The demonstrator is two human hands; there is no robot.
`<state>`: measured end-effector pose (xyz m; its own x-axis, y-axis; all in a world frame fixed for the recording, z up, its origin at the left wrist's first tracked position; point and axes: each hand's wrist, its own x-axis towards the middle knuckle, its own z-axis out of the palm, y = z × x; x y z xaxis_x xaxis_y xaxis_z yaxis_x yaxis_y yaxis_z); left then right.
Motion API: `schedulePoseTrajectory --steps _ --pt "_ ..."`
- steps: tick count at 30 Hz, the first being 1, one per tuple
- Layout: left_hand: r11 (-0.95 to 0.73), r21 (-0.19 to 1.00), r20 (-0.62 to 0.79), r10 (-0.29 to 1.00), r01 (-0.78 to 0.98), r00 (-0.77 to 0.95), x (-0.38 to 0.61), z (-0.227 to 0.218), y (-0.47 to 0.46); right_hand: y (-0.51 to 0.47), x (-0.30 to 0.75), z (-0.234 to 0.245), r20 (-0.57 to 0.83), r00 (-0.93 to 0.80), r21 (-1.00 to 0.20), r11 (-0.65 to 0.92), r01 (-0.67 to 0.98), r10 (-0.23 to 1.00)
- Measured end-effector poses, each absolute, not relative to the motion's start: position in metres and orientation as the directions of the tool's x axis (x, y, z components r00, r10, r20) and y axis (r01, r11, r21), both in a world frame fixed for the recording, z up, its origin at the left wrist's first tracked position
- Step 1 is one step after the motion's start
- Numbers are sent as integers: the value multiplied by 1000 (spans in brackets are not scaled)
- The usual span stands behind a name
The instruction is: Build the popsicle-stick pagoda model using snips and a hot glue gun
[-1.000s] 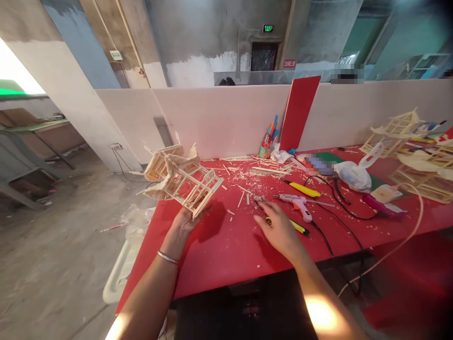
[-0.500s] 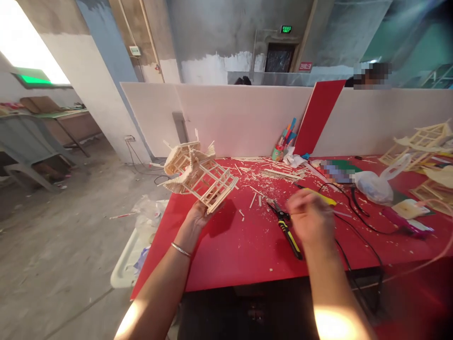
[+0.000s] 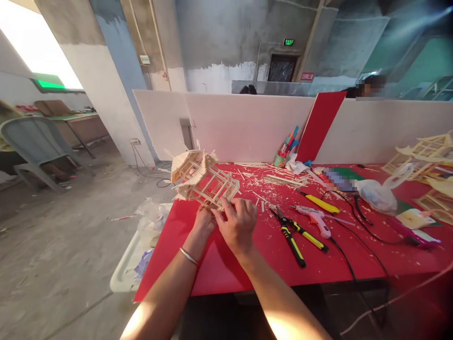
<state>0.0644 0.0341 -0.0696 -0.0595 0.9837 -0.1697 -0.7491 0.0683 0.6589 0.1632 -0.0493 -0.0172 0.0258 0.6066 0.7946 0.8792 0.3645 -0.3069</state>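
A small pavilion model made of thin wooden sticks (image 3: 207, 182) is held tilted above the red table, its tiered roofs toward the left. My left hand (image 3: 205, 221) grips it from below at the base. At the lower right corner of the model, my right hand (image 3: 238, 222) has its fingers bent against the base; whether a small piece sits between them I cannot make out. To the right lie pliers with black and yellow handles (image 3: 293, 243), a pink and white glue gun (image 3: 316, 219) and a yellow utility knife (image 3: 321, 203).
Loose sticks (image 3: 286, 179) and shavings are scattered across the red table (image 3: 219, 278). A cup of pens (image 3: 281, 158) stands by the white partition (image 3: 230, 127). More stick models (image 3: 421, 151) and a plastic bag (image 3: 377, 196) are at the right. Black cables trail over the front edge.
My right hand has moved left from above the tools to the model's base, uncovering the pliers and glue gun. My left hand still holds the model. The view has shifted slightly.
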Motion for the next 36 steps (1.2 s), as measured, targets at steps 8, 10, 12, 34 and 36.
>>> schedulePoseTrajectory --steps 8,10,12,34,36 --pt "-57 651 -193 952 -757 -238 71 -74 37 -34 161 -29 778 133 -380 292 878 613" --pt "-59 652 -205 946 -756 -250 72 -75 37 -33 161 -30 770 170 -445 327 834 616" --pt "-55 652 -219 941 -756 -257 72 -74 37 -29 167 -29 736 222 -545 366 754 639" --pt "11 678 -269 934 -735 -235 56 -60 38 -24 212 -24 148 -49 -718 141 681 988" --pt "23 677 -254 945 -736 -204 55 -60 38 -22 228 -22 169 58 -684 75 726 984"
